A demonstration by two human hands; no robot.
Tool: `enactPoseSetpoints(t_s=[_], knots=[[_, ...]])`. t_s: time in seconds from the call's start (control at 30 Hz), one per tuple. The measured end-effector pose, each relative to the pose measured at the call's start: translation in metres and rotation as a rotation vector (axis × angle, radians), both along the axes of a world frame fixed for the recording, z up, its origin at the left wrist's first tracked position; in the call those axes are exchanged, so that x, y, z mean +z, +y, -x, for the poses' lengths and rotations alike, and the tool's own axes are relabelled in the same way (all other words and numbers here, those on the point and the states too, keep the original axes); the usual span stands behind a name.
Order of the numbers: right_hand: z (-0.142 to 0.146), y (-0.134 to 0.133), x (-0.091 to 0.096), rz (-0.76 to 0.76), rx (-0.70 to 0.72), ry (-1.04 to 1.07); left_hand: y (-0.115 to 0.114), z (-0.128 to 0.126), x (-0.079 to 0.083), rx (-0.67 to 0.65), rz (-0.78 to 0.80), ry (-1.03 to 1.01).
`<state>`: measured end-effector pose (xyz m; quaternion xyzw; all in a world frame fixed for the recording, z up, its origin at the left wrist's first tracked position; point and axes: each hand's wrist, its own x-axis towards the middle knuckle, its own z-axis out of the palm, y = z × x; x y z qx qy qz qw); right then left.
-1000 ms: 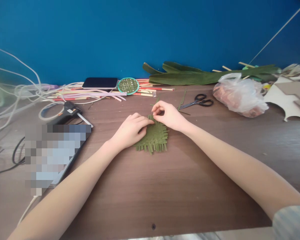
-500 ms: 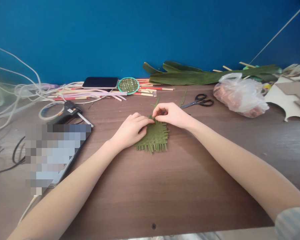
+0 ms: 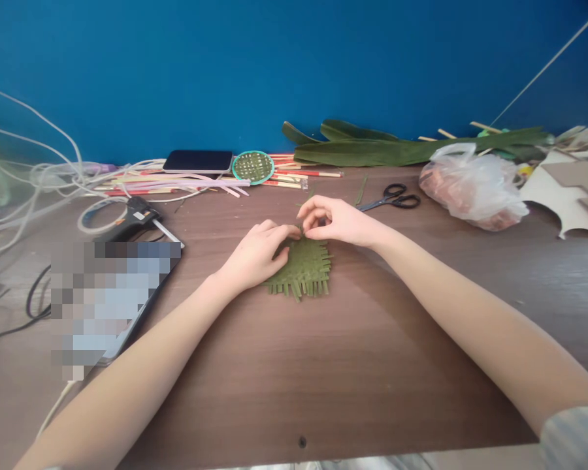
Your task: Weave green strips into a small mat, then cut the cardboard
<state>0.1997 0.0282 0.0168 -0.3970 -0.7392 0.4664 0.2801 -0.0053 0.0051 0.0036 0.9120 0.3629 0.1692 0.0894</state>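
Observation:
A small square mat woven from green leaf strips [image 3: 308,269] lies flat on the table, with short strip ends fringing its right and near edges. Over its left part rests my left hand [image 3: 259,253], fingers curled and pressing it down, the fingertips at its far edge. My right hand [image 3: 334,220] is at that same far edge, thumb and fingers closing on the strip ends there. Its fingertips hide the exact grip. Beyond my right hand lie a thin loose leaf strip [image 3: 361,189] and black-handled scissors [image 3: 394,197].
Long green leaves [image 3: 362,151] lie along the blue wall, near a plastic bag [image 3: 473,186] and cut cardboard [image 3: 558,186]. At left are a glue gun [image 3: 140,215], a blurred tablet-like device [image 3: 122,307] and cables. A phone [image 3: 197,160] and round teal-rimmed woven piece [image 3: 253,168] sit behind.
My right hand's fingers have lifted and opened slightly at the mat's far edge. The left index finger has drawn back a little. The mat stays in place.

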Motion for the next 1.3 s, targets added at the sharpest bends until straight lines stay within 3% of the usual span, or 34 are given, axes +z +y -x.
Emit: enactPoseSetpoints(t_s=[0.5, 0.93, 1.3], knots=[[0.0024, -0.0006, 0.0018, -0.055, -0.094, -0.093, 0.0021, 0.0023, -0.0026, -0.072, -0.065, 0.02], [0.0083, -0.0033, 0.0, -0.268, -0.171, -0.45, 0.0005, 0.0012, -0.0011, -0.032, -0.029, 0.003], [0.0002, -0.0011, 0.0065, -0.168, -0.228, -0.467, 0.0019, 0.0037, -0.0032, -0.105, -0.086, 0.079]])
